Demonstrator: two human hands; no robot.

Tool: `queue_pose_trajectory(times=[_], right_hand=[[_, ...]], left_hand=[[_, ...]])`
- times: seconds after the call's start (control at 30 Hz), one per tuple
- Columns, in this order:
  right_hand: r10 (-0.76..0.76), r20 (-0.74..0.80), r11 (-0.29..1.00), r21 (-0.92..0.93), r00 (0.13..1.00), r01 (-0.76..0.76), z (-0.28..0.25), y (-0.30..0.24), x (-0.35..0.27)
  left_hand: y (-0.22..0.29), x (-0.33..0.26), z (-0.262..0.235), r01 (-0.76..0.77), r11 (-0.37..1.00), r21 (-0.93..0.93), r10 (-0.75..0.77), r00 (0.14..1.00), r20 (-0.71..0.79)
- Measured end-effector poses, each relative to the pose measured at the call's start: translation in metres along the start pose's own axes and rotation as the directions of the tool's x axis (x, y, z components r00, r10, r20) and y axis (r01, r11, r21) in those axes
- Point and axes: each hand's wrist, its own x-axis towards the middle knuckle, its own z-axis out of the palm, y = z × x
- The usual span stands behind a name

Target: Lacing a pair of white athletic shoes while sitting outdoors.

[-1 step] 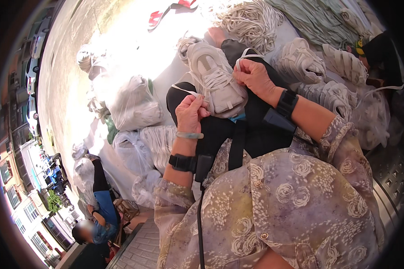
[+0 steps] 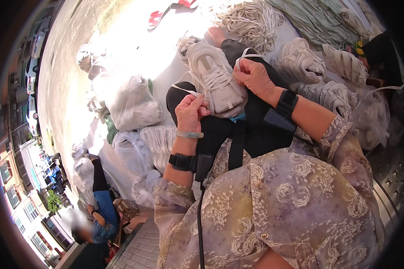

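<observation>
Sneaker [image 2: 215, 80] lacing is best kept even: one white lace end [image 2: 184, 88] is pinched in the left hand [image 2: 191, 112], the other [image 2: 244, 56] in the right hand [image 2: 253, 76], fingers clamped.

The right hand [image 2: 255, 77] is covering the far side of the pale sneaker [image 2: 215, 80]; its fingertips are curling out of sight behind the white lace [image 2: 244, 56]; the heel is sinking behind the black knee; the picture's top edge is cutting off the red-and-white sandal [image 2: 159, 15]; glare is washing out the plastic bags [image 2: 130, 103].
</observation>
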Motion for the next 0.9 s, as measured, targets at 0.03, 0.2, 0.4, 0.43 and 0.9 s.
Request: queue_pose_trajectory(times=[0.03,0.2,0.4,0.43,0.9], right_hand=[[-0.002,0.006,1.0,0.0,1.0,0.002,0.001,-0.003,-0.001],[-0.341,0.188,0.79,-0.474,0.921,0.389,0.005,-0.025,0.001],[-0.156,0.136,0.911,-0.363,0.978,0.195,0.008,-0.013,0.001],[-0.158,0.145,0.91,-0.363,0.977,0.201,0.005,-0.01,0.001],[-0.043,0.108,0.985,-0.164,0.993,0.06,-0.006,0.003,-0.003]], left_hand=[[0.0,0.0,0.0,-0.003,1.0,-0.003,0.003,1.0,-0.004],[-0.001,0.002,-0.003,-0.02,1.0,-0.006,0.02,0.999,-0.043],[-0.003,0.006,-0.011,-0.088,0.958,0.274,0.09,0.996,0.004],[-0.003,0.008,-0.01,-0.09,0.959,0.269,0.095,0.995,-0.003],[-0.017,0.028,0.0,-0.165,0.865,0.474,0.22,0.974,-0.062]])
